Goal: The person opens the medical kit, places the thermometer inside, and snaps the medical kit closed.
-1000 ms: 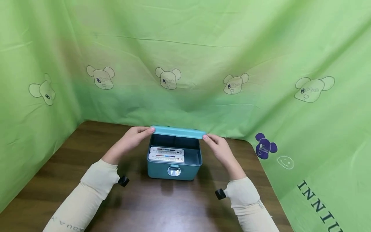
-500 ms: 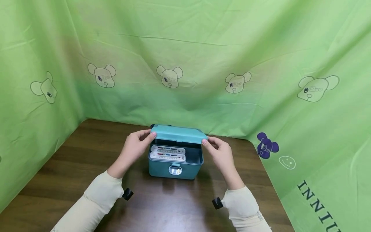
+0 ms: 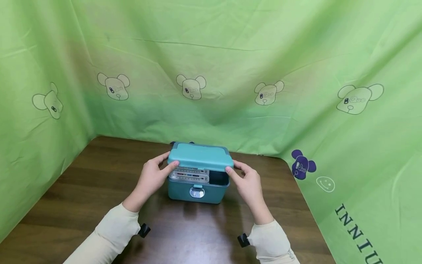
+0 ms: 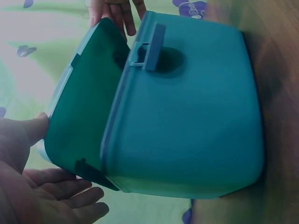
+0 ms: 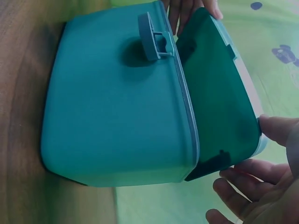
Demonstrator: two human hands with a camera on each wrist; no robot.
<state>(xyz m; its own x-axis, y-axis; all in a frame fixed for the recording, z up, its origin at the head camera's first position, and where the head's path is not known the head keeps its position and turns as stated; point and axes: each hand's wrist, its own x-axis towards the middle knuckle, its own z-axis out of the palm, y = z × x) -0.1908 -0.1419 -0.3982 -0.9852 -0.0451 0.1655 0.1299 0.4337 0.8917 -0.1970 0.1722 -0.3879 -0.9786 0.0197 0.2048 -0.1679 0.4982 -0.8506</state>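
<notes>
A teal storage box point(image 3: 179, 194) stands on the table, its hinged lid point(image 3: 201, 156) tilted partway over it. My left hand point(image 3: 152, 179) holds the lid's front left corner, thumb on the front edge and fingers at the side. At the opposite corner my right hand point(image 3: 249, 185) grips the lid in the same way. Two white, flat strips with printed scales, the nearer strip point(image 3: 189, 177) plainest, lie inside at the left. Part of them is hidden under the lid. A metal-looking latch point(image 3: 197, 191) hangs on the box front; the left wrist view shows the lid's underside point(image 4: 84, 121).
The box rests on a dark wooden table point(image 3: 112, 168), close to its back edge. Green cloth point(image 3: 224, 121) printed with bear heads hangs behind and at both sides. A small black device point(image 3: 144, 230) sits at the left cuff, and another device point(image 3: 243, 240) at the right.
Both hands have swung the lid forward and down from nearly upright, so its top now shows and more of the box's inside is covered. The box has stayed in place.
</notes>
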